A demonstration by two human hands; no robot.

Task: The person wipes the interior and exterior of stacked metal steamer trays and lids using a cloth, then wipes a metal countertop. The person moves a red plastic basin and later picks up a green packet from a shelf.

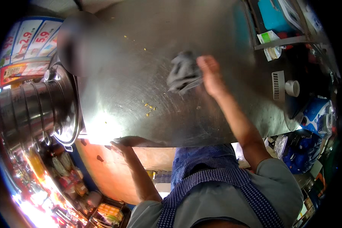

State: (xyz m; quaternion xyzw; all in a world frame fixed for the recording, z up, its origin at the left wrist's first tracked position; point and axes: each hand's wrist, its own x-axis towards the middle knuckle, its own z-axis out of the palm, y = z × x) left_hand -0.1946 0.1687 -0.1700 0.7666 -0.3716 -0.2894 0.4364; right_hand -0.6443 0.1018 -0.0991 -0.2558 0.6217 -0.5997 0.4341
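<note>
A metal table top (148, 77) spreads before me, with scuffs and small yellow crumbs (150, 107) left of its middle. My right hand (211, 71) is over the table, at the right edge of a crumpled grey cloth (184, 74); it is blurred, and its fingers' hold on the cloth cannot be made out. At the near edge, left of my body, is my left hand (119, 146), close to the table's rim. Its fingers are partly lost in glare and shadow, so whether it grips the edge is unclear.
Stacked steel steamer pots (31, 105) stand left of the table. On the right are a white roll (292, 88), a striped white card (278, 85), a metal rack (282, 42) holding a teal container (275, 15), and blue packages (316, 116). A blurred patch covers the upper left.
</note>
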